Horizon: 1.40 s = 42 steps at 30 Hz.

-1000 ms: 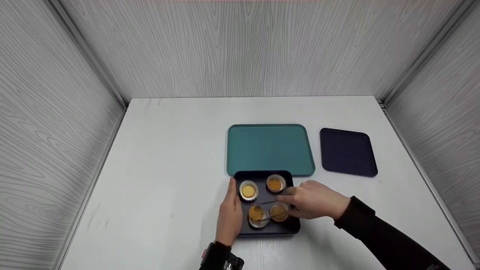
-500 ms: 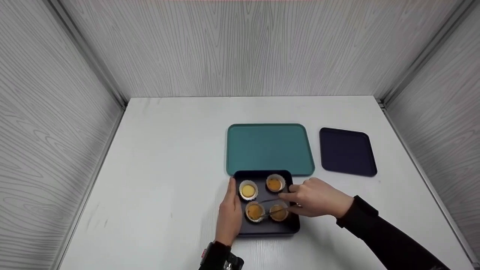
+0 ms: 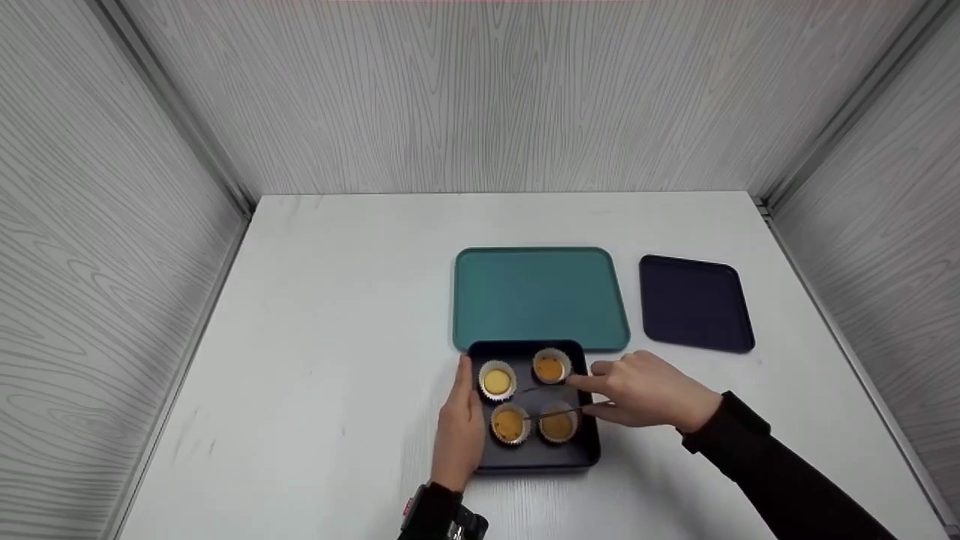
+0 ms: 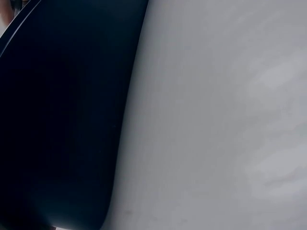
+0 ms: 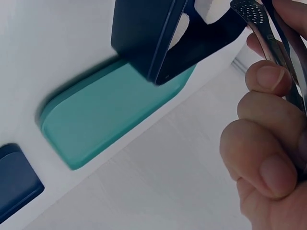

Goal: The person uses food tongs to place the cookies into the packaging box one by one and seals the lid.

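Note:
A deep dark-blue pan (image 3: 529, 459) holds several small cakes in fluted paper cups. The front-left cake (image 3: 509, 425), front-right cake (image 3: 556, 426) and back-right cake (image 3: 548, 368) are orange-brown; the back-left cake (image 3: 496, 382) is paler yellow. Along the pan's left wall lies my left hand (image 3: 461, 429), fingers straight against it. My right hand (image 3: 637, 390) holds metal tongs (image 3: 559, 412) over the pan's right side, their arms spread and nothing between the tips. In the right wrist view, curled fingers grip the tongs (image 5: 268, 38), whose near tip has a perforated pattern.
A teal tray (image 3: 540, 296) lies directly behind the pan, and a smaller dark navy tray (image 3: 697, 304) is at its right. The white table (image 3: 337, 337) is bounded by grey wood-grain panels (image 3: 480, 97) at back and sides.
The front-left cake, tilted partly outside its cup at the tongs a second ago, now sits inside it. My right hand has drawn back rightward with the tongs; the left hand stays put.

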Each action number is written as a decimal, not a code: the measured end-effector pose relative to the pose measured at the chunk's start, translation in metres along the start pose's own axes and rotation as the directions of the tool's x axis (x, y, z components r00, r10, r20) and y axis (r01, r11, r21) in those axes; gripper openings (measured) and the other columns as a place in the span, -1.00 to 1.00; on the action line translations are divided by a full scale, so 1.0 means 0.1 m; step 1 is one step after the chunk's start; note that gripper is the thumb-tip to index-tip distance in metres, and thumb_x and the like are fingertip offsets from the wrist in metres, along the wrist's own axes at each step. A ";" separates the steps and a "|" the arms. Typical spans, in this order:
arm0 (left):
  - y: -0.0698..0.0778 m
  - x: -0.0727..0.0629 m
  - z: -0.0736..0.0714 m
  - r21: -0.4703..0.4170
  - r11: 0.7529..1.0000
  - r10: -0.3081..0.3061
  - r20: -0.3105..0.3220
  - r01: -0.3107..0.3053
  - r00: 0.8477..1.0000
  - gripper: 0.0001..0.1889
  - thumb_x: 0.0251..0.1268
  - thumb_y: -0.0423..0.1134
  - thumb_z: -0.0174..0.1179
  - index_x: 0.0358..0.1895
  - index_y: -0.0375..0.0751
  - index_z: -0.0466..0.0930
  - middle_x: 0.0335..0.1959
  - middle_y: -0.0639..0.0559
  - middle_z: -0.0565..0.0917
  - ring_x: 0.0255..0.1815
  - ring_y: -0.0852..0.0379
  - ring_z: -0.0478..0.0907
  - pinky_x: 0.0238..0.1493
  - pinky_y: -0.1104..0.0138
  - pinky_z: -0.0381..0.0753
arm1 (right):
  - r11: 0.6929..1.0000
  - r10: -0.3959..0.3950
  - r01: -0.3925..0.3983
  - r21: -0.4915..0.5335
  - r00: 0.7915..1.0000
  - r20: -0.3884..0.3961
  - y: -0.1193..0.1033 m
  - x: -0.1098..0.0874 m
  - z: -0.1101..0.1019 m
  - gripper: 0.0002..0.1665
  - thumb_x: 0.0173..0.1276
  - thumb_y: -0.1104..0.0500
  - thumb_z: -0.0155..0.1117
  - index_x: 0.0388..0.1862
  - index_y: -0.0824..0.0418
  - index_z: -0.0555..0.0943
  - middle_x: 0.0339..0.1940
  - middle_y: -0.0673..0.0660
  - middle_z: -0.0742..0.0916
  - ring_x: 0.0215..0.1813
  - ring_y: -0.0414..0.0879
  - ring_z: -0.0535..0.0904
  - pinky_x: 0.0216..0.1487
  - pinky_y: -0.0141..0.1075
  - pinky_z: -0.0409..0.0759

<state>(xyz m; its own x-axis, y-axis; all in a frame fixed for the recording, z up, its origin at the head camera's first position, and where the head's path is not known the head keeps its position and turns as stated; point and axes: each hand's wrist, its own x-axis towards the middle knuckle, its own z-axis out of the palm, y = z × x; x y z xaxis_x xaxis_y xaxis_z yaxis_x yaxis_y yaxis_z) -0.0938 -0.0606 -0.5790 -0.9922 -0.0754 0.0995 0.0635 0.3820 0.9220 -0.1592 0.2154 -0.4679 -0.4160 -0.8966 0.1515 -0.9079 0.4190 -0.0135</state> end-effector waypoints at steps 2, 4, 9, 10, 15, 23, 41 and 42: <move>0.00 0.00 0.00 -0.002 1.000 -0.001 -0.004 0.001 1.000 -0.42 0.68 -0.36 -0.19 0.65 -0.23 -0.01 0.66 -0.08 0.07 0.63 0.04 0.07 0.37 0.16 0.38 | 1.000 0.027 -0.027 -0.001 0.999 -0.021 0.05 -0.06 -0.02 -0.56 0.25 0.00 0.54 0.10 0.06 0.74 -0.54 -0.03 0.59 -0.69 -0.31 0.22 -0.66 -0.40 0.26; 0.00 0.00 0.00 0.002 1.000 -0.001 -0.010 0.001 1.000 -0.43 0.67 -0.36 -0.19 0.65 -0.23 0.00 0.66 -0.07 0.08 0.63 0.05 0.07 0.47 0.14 0.31 | 0.998 0.060 -0.060 0.007 0.997 -0.047 0.09 -0.12 -0.03 -0.54 0.25 0.02 0.54 0.11 0.09 0.74 -0.53 -0.02 0.60 -0.70 -0.29 0.26 -0.65 -0.39 0.30; 0.00 0.00 0.01 0.006 1.000 -0.003 -0.017 0.004 1.000 -0.43 0.67 -0.37 -0.19 0.65 -0.22 0.02 0.66 -0.04 0.10 0.62 0.07 0.08 0.49 0.12 0.29 | 0.983 0.184 -0.184 0.010 0.978 -0.097 0.19 -0.28 -0.04 -0.52 0.26 0.06 0.54 0.14 0.16 0.72 -0.41 0.04 0.70 -0.65 -0.24 0.44 -0.61 -0.35 0.45; 0.00 0.00 0.01 0.007 1.000 -0.003 -0.016 0.003 1.000 -0.43 0.67 -0.37 -0.19 0.65 -0.22 0.02 0.66 -0.04 0.10 0.62 0.07 0.08 0.49 0.12 0.29 | 0.977 0.214 -0.215 0.006 0.972 -0.099 0.21 -0.31 -0.04 -0.53 0.27 0.06 0.53 0.14 0.16 0.72 -0.40 0.04 0.70 -0.65 -0.24 0.45 -0.61 -0.35 0.45; 0.00 -0.01 0.01 0.003 1.000 0.003 -0.021 -0.003 1.000 -0.43 0.66 -0.37 -0.19 0.64 -0.24 0.03 0.65 -0.07 0.11 0.62 0.05 0.09 0.52 0.11 0.25 | 0.941 0.334 -0.338 -0.018 0.937 -0.106 0.24 -0.43 0.00 -0.54 0.28 0.06 0.52 0.11 0.20 0.73 -0.46 0.06 0.67 -0.65 -0.22 0.43 -0.63 -0.34 0.41; -0.03 -0.01 0.01 0.006 1.000 0.010 -0.017 -0.010 1.000 -0.43 0.66 -0.37 -0.20 0.64 -0.25 0.01 0.66 -0.09 0.10 0.62 0.03 0.08 0.55 0.09 0.17 | 0.888 0.456 -0.460 0.001 0.880 -0.131 0.25 -0.56 0.01 -0.54 0.28 0.09 0.52 0.14 0.18 0.71 -0.40 0.13 0.75 -0.60 -0.13 0.55 -0.63 -0.30 0.44; -0.02 -0.01 -0.01 -0.009 1.000 0.009 -0.008 -0.009 1.000 -0.42 0.67 -0.37 -0.22 0.65 -0.25 -0.03 0.66 -0.13 0.07 0.62 0.03 0.09 0.37 0.15 0.38 | 0.740 0.670 -0.673 0.012 0.735 -0.108 -0.02 -0.70 0.16 -0.80 0.27 0.17 0.49 -0.29 0.19 0.61 -0.63 0.04 0.62 -0.67 -0.03 0.44 -0.70 -0.08 0.39; -0.02 -0.02 -0.01 -0.012 1.000 0.008 -0.008 -0.009 1.000 -0.42 0.67 -0.37 -0.22 0.65 -0.25 -0.03 0.66 -0.13 0.07 0.61 0.02 0.12 0.35 0.15 0.39 | 0.737 0.672 -0.676 0.007 0.732 -0.107 -0.03 -0.70 0.17 -0.79 0.26 0.17 0.49 -0.32 0.18 0.59 -0.65 0.03 0.61 -0.68 -0.04 0.41 -0.71 -0.09 0.38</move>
<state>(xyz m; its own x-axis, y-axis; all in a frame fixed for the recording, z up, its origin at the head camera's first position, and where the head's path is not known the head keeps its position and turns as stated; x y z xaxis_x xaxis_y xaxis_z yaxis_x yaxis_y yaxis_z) -0.0923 -0.0620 -0.5809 -0.9907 -0.0796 0.1104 0.0732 0.3720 0.9253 -0.1282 0.2746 -0.4956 -0.9096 -0.3597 0.2079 -0.3885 0.9137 -0.1191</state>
